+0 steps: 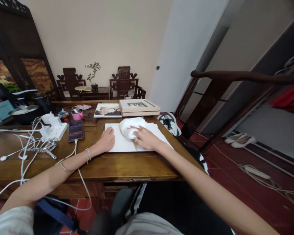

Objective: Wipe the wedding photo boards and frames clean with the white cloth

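A white sheet or board (120,143) lies flat on the brown wooden table (137,166). My left hand (107,139) rests on its left edge, palm down, holding nothing. Toward the middle, my right hand (143,137) has its fingers bent around the near side of a bunched white cloth (131,125), which sits on the sheet. Part of the cloth is hidden under those fingers. More crumpled white material (155,129) spreads over the right part of the sheet.
Behind the sheet are a cream box (139,109) and a printed book (108,110). To the left are a phone (75,131), a pink mug (77,114), a power strip (58,131) and tangled white cables. A dark wooden chair (210,94) stands at the right.
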`<state>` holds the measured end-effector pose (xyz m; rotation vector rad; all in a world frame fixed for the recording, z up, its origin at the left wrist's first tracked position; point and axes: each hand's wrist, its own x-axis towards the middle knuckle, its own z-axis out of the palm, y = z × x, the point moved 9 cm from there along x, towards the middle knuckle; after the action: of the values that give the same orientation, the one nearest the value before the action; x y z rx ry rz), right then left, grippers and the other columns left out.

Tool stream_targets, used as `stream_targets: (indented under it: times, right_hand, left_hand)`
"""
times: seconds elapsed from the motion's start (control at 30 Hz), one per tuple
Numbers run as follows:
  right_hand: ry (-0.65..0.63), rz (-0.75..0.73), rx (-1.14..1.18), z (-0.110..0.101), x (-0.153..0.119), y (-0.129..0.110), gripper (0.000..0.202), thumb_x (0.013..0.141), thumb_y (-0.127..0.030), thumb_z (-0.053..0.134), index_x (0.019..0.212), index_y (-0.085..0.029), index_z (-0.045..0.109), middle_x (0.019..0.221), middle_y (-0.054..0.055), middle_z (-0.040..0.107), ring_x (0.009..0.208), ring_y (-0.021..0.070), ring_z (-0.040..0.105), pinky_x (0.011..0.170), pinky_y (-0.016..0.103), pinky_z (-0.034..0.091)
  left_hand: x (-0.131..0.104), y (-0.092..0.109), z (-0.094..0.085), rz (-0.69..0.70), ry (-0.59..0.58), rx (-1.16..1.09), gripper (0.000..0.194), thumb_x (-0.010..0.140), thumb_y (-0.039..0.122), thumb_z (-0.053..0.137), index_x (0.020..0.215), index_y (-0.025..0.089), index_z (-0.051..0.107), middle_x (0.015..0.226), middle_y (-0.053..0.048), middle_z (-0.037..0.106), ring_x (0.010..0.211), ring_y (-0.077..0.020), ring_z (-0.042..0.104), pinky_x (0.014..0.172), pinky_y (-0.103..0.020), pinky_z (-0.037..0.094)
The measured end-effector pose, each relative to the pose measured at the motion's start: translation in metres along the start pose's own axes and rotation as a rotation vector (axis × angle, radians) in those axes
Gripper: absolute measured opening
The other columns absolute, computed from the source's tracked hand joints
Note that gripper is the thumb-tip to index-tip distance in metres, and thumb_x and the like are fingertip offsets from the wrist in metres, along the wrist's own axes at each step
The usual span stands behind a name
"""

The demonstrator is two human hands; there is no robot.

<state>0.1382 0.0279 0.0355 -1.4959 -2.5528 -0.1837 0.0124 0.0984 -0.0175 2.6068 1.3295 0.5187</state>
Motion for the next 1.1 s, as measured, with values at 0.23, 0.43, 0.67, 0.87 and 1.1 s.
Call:
stream_targets:
  times: [0.23, 0.43, 0.67, 0.87, 1.1]
  right_hand:
    - [0.004, 0.039, -0.056, 0.011, 0.043, -0.036, 0.032, 0.083, -0.018, 0.047, 0.107, -0.012, 0.068, 0.145, 0.017, 0.044, 0.138, 0.0342, 0.031, 0.108, 0.060, 0.023]
    - [0.042, -0.263, 0.090, -0.015, -0.005, -0.094, 0.024, 0.081, -0.014, 0.047, 0.083, -0.013, 0.071, 0.131, 0.017, 0.058, 0.126, 0.0272, 0.048, 0.108, 0.043, 0.030]
    - [-0.100, 0.036, 0.096, -0.018, -0.018, -0.013, 0.023, 0.078, -0.015, 0.044, 0.070, -0.017, 0.065, 0.077, 0.010, 0.069, 0.075, 0.0236, 0.062, 0.069, 0.031, 0.041]
    - [-0.002, 0.210, 0.170, -0.010, 0.052, 0.027, 0.035, 0.085, -0.017, 0.033, 0.094, -0.013, 0.067, 0.110, 0.014, 0.069, 0.097, 0.0276, 0.059, 0.080, 0.032, 0.041]
    - [0.028, 0.172, 0.264, 0.008, 0.115, -0.004, 0.035, 0.083, -0.020, 0.037, 0.100, -0.017, 0.067, 0.114, 0.007, 0.069, 0.099, 0.0243, 0.060, 0.082, 0.028, 0.042]
  left_hand:
    - [-0.005, -0.006, -0.038, -0.128, 0.245, -0.318, 0.046, 0.096, 0.029, 0.029, 0.135, 0.013, 0.047, 0.141, -0.011, 0.050, 0.133, -0.0230, 0.044, 0.113, -0.040, 0.032]
    - [-0.010, -0.011, -0.049, -0.224, 0.336, -0.448, 0.048, 0.096, 0.031, 0.030, 0.133, 0.008, 0.050, 0.142, -0.012, 0.049, 0.133, -0.0223, 0.044, 0.113, -0.036, 0.031]
    - [-0.002, -0.003, -0.019, -0.084, 0.131, -0.180, 0.041, 0.096, 0.028, 0.030, 0.122, 0.010, 0.056, 0.142, -0.015, 0.048, 0.138, -0.0266, 0.035, 0.115, -0.043, 0.027]
    - [-0.003, -0.002, -0.004, -0.011, 0.035, -0.016, 0.044, 0.093, 0.024, 0.033, 0.131, 0.006, 0.045, 0.146, -0.021, 0.038, 0.142, -0.0300, 0.026, 0.115, -0.047, 0.026]
    - [-0.003, 0.003, -0.012, 0.084, 0.093, 0.000, 0.044, 0.092, 0.024, 0.034, 0.130, 0.008, 0.047, 0.136, -0.018, 0.048, 0.133, -0.0291, 0.039, 0.115, -0.045, 0.028]
